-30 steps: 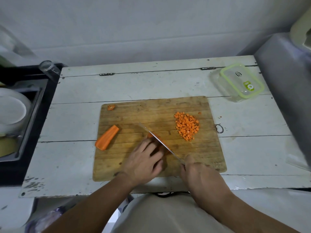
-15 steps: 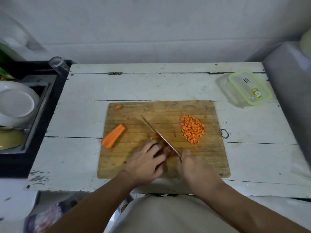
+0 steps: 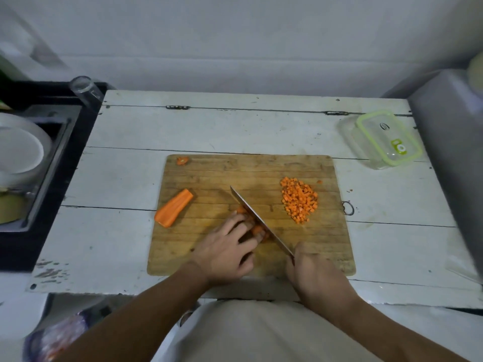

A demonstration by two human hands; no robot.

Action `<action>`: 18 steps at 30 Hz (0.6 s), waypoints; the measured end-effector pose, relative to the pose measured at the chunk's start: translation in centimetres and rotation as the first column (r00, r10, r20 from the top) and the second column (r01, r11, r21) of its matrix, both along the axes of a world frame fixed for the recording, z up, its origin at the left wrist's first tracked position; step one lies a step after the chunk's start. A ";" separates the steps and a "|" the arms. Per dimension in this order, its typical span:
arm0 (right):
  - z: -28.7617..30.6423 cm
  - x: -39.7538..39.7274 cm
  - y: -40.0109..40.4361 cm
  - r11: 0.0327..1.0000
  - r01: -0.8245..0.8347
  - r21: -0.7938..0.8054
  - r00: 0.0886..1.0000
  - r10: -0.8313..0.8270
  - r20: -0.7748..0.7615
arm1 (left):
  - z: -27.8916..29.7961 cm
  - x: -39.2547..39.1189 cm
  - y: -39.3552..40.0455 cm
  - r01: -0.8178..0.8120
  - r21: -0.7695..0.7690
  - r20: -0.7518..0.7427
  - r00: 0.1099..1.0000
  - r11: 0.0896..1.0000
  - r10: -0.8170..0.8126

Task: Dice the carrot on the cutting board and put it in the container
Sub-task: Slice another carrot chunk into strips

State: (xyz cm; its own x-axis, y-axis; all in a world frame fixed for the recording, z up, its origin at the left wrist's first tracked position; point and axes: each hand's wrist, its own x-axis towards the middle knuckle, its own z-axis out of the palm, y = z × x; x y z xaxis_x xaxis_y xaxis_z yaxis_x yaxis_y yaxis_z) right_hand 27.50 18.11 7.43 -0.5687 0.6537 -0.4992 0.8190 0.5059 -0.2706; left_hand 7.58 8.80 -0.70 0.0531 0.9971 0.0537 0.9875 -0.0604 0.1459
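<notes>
At the near edge of the board (image 3: 326,246), the left hand (image 3: 224,253) pins carrot strips (image 3: 257,228) while the right (image 3: 313,275), clamped on the knife (image 3: 261,222), dices; next, likely another cut, then the uncut chunk (image 3: 173,208), the dice pile (image 3: 299,199) beyond, the lidded container (image 3: 386,138) far right on the white table (image 3: 125,178) by the sink (image 3: 39,184).

The knife (image 3: 261,222) has shifted along the carrot strips (image 3: 254,227).

Left hand (image 3: 224,253) fingers curled pressing down, right hand (image 3: 316,278) gripping a handle
</notes>
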 end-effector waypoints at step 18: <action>-0.7 -6.2 -0.1 0.990 -0.052 0.129 0.999 0.052 -0.001 | -0.6 0.0 -0.4 0.008 0.026 0.070 0.997 1.000 -0.009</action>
